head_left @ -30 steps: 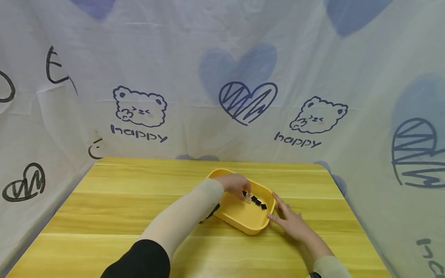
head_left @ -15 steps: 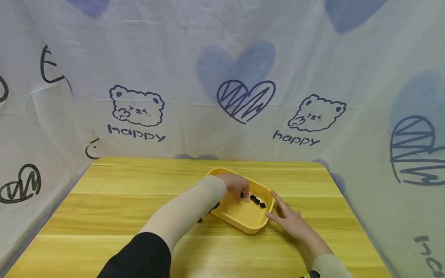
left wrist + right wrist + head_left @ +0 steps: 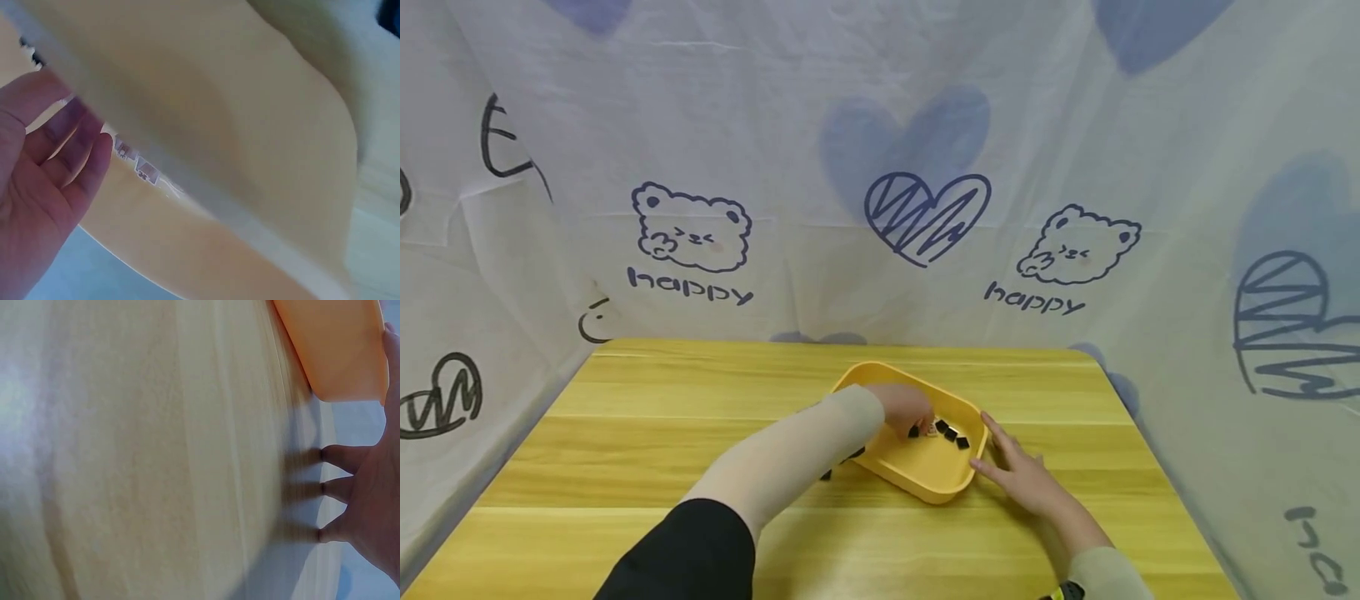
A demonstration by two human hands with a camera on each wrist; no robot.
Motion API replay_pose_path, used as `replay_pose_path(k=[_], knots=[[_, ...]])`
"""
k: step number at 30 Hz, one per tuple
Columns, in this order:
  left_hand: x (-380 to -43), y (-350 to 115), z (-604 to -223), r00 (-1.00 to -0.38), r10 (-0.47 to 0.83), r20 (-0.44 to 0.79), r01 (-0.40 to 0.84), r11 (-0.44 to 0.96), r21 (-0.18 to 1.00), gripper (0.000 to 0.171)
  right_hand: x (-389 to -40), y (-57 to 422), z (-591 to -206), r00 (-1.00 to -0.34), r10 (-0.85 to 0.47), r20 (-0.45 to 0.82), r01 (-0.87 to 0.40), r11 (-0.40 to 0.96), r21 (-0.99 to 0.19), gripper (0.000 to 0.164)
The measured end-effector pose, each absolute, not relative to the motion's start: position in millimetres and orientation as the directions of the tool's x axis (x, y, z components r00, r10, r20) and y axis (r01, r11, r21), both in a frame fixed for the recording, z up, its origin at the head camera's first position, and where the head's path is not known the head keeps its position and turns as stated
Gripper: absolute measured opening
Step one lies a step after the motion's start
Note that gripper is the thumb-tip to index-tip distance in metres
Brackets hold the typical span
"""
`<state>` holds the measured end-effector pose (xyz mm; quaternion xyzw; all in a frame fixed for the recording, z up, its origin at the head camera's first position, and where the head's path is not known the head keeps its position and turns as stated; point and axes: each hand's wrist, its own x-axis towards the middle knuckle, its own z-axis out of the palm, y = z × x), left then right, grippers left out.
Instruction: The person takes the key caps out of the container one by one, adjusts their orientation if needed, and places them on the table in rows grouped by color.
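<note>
A yellow tray [image 3: 928,492] stands at an angle on the wooden table. My left hand [image 3: 908,408] reaches into it, with a small black square piece [image 3: 913,432] at its fingertips. In the left wrist view, the tips of the left hand [image 3: 56,144] are partly hidden behind the tray's rim [image 3: 187,197]. Beside them lie small tiles [image 3: 147,170] with printed pictures. More black squares [image 3: 951,434] lie in a row within the tray. My right hand [image 3: 1026,479] touches the tray's right end with straight fingers; its other fingers [image 3: 337,487] are spread on the table.
Dark items [image 3: 826,475] show on the table left of the tray, partly hidden by the left forearm. Behind the wooden table [image 3: 700,383] hangs a white cloth [image 3: 820,275] with drawn hearts and bears. A yellow-and-black band [image 3: 1063,592] sits on the right wrist.
My left hand has shifted slightly left and towards me inside the tray, and the black square at its fingertips has moved with it. The right hand stays at the tray's end.
</note>
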<state>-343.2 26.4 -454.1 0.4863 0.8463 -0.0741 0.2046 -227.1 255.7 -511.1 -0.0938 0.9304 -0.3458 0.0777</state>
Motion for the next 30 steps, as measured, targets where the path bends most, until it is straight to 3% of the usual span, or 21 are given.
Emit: replay_pose_path(k=[5,11,18,24,30], knots=[[-330.0,25.0,-447.9,-0.458,0.778,-0.430,0.865,0.502,-0.011,0.023,-227.5,254.2,-511.0,-0.970,-0.231,-0.079,-0.122,0.738,-0.664,0.078],[-328.6,24.5,-450.3,-0.444,0.783,-0.435,0.877,0.480,-0.031,0.020,-227.9,254.1,-511.0,-0.969,-0.231,-0.084,-0.117,0.736,-0.667,0.078],[-330.8,16.1,-449.3,-0.445,0.813,-0.376,0.873,0.487,0.020,0.027,-228.5,255.1,-512.4,-0.969,-0.225,-0.100,-0.104,0.742,-0.662,0.077],[-326.4,-1.6,-442.8,-0.397,0.857,-0.328,0.888,0.449,0.097,0.012,-228.2,254.6,-512.5,-0.969,-0.224,-0.102,-0.103,0.747,-0.657,0.078],[-313.5,-22.1,-431.1,-0.447,0.855,-0.261,0.840,0.502,0.205,0.025,-226.6,253.9,-510.1,-0.968,-0.228,-0.105,-0.104,0.744,-0.660,0.078]])
